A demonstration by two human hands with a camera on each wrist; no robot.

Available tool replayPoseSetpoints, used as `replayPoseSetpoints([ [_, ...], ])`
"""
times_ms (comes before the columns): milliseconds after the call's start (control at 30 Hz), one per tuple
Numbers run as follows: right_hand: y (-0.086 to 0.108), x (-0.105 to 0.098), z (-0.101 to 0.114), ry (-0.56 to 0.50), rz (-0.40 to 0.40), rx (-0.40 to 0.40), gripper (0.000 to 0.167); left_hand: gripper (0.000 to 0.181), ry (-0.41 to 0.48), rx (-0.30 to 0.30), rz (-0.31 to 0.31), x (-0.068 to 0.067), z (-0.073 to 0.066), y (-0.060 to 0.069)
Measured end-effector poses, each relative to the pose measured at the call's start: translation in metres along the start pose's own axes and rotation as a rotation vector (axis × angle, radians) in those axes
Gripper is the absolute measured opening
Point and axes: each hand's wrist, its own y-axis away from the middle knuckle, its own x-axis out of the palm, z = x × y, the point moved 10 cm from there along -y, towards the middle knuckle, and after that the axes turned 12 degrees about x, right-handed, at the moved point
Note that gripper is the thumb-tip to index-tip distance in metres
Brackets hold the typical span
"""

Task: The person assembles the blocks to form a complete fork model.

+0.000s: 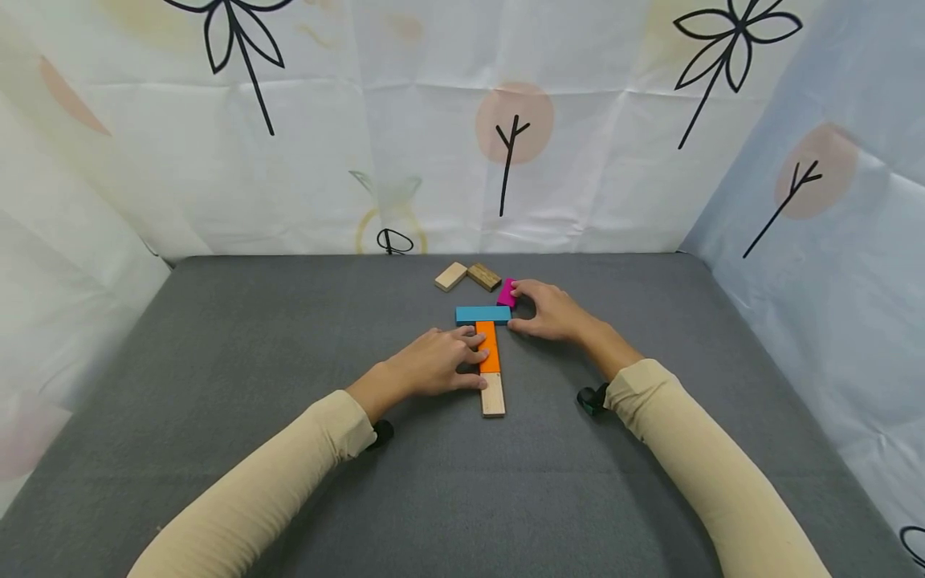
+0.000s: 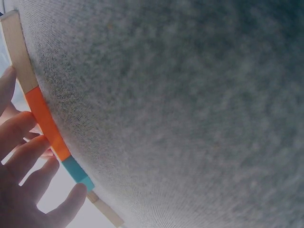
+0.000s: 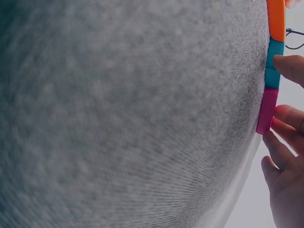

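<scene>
A light wooden block [image 1: 493, 395] and an orange block [image 1: 488, 347] lie end to end on the grey cloth. My left hand [image 1: 433, 363] rests against their left side, fingertips on the orange block, thumb on the wooden one. Across the far end of the orange block lies a blue block [image 1: 482, 315]. A magenta block [image 1: 507, 292] slants away from the blue block's right end. My right hand [image 1: 552, 311] has its thumb [image 3: 289, 66] at the blue block's end and its fingers [image 3: 287, 116] touching the magenta block.
Beyond the blue block lie a pale wooden block [image 1: 451, 276] and a brown wooden block [image 1: 484, 277], their ends close together. The grey table cloth [image 1: 289, 321] runs back to a white patterned curtain [image 1: 426, 128]. Another curtain [image 1: 831, 241] hangs on the right.
</scene>
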Motion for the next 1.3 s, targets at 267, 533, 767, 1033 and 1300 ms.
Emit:
replayPoseSetpoints([
  [267, -0.0009, 0.0003, -0.0010, -0.015, 0.000, -0.010, 0.058, 0.058, -0.007, 0.000, 0.008, 0.0010, 0.0005, -0.0015],
  [533, -0.0019, -0.0001, 0.0016, -0.038, -0.013, -0.036, 0.057, 0.057, -0.001, 0.000, 0.005, 0.0011, 0.0006, -0.0007],
  [767, -0.0024, -0.0005, 0.0007, -0.031, -0.024, -0.033, 0.055, 0.057, 0.003, 0.005, -0.003, 0.0008, 0.0011, -0.0007],
  [1033, -0.0017, 0.0009, 0.0015, -0.013, -0.004, -0.008, 0.058, 0.057, 0.000, 0.006, -0.001, 0.0009, 0.0011, -0.0008],
  [1300, -0.0013, -0.0012, 0.0024, -0.012, 0.004, -0.003, 0.059, 0.057, -0.010, 0.002, -0.001, 0.0006, 0.0007, -0.0013],
])
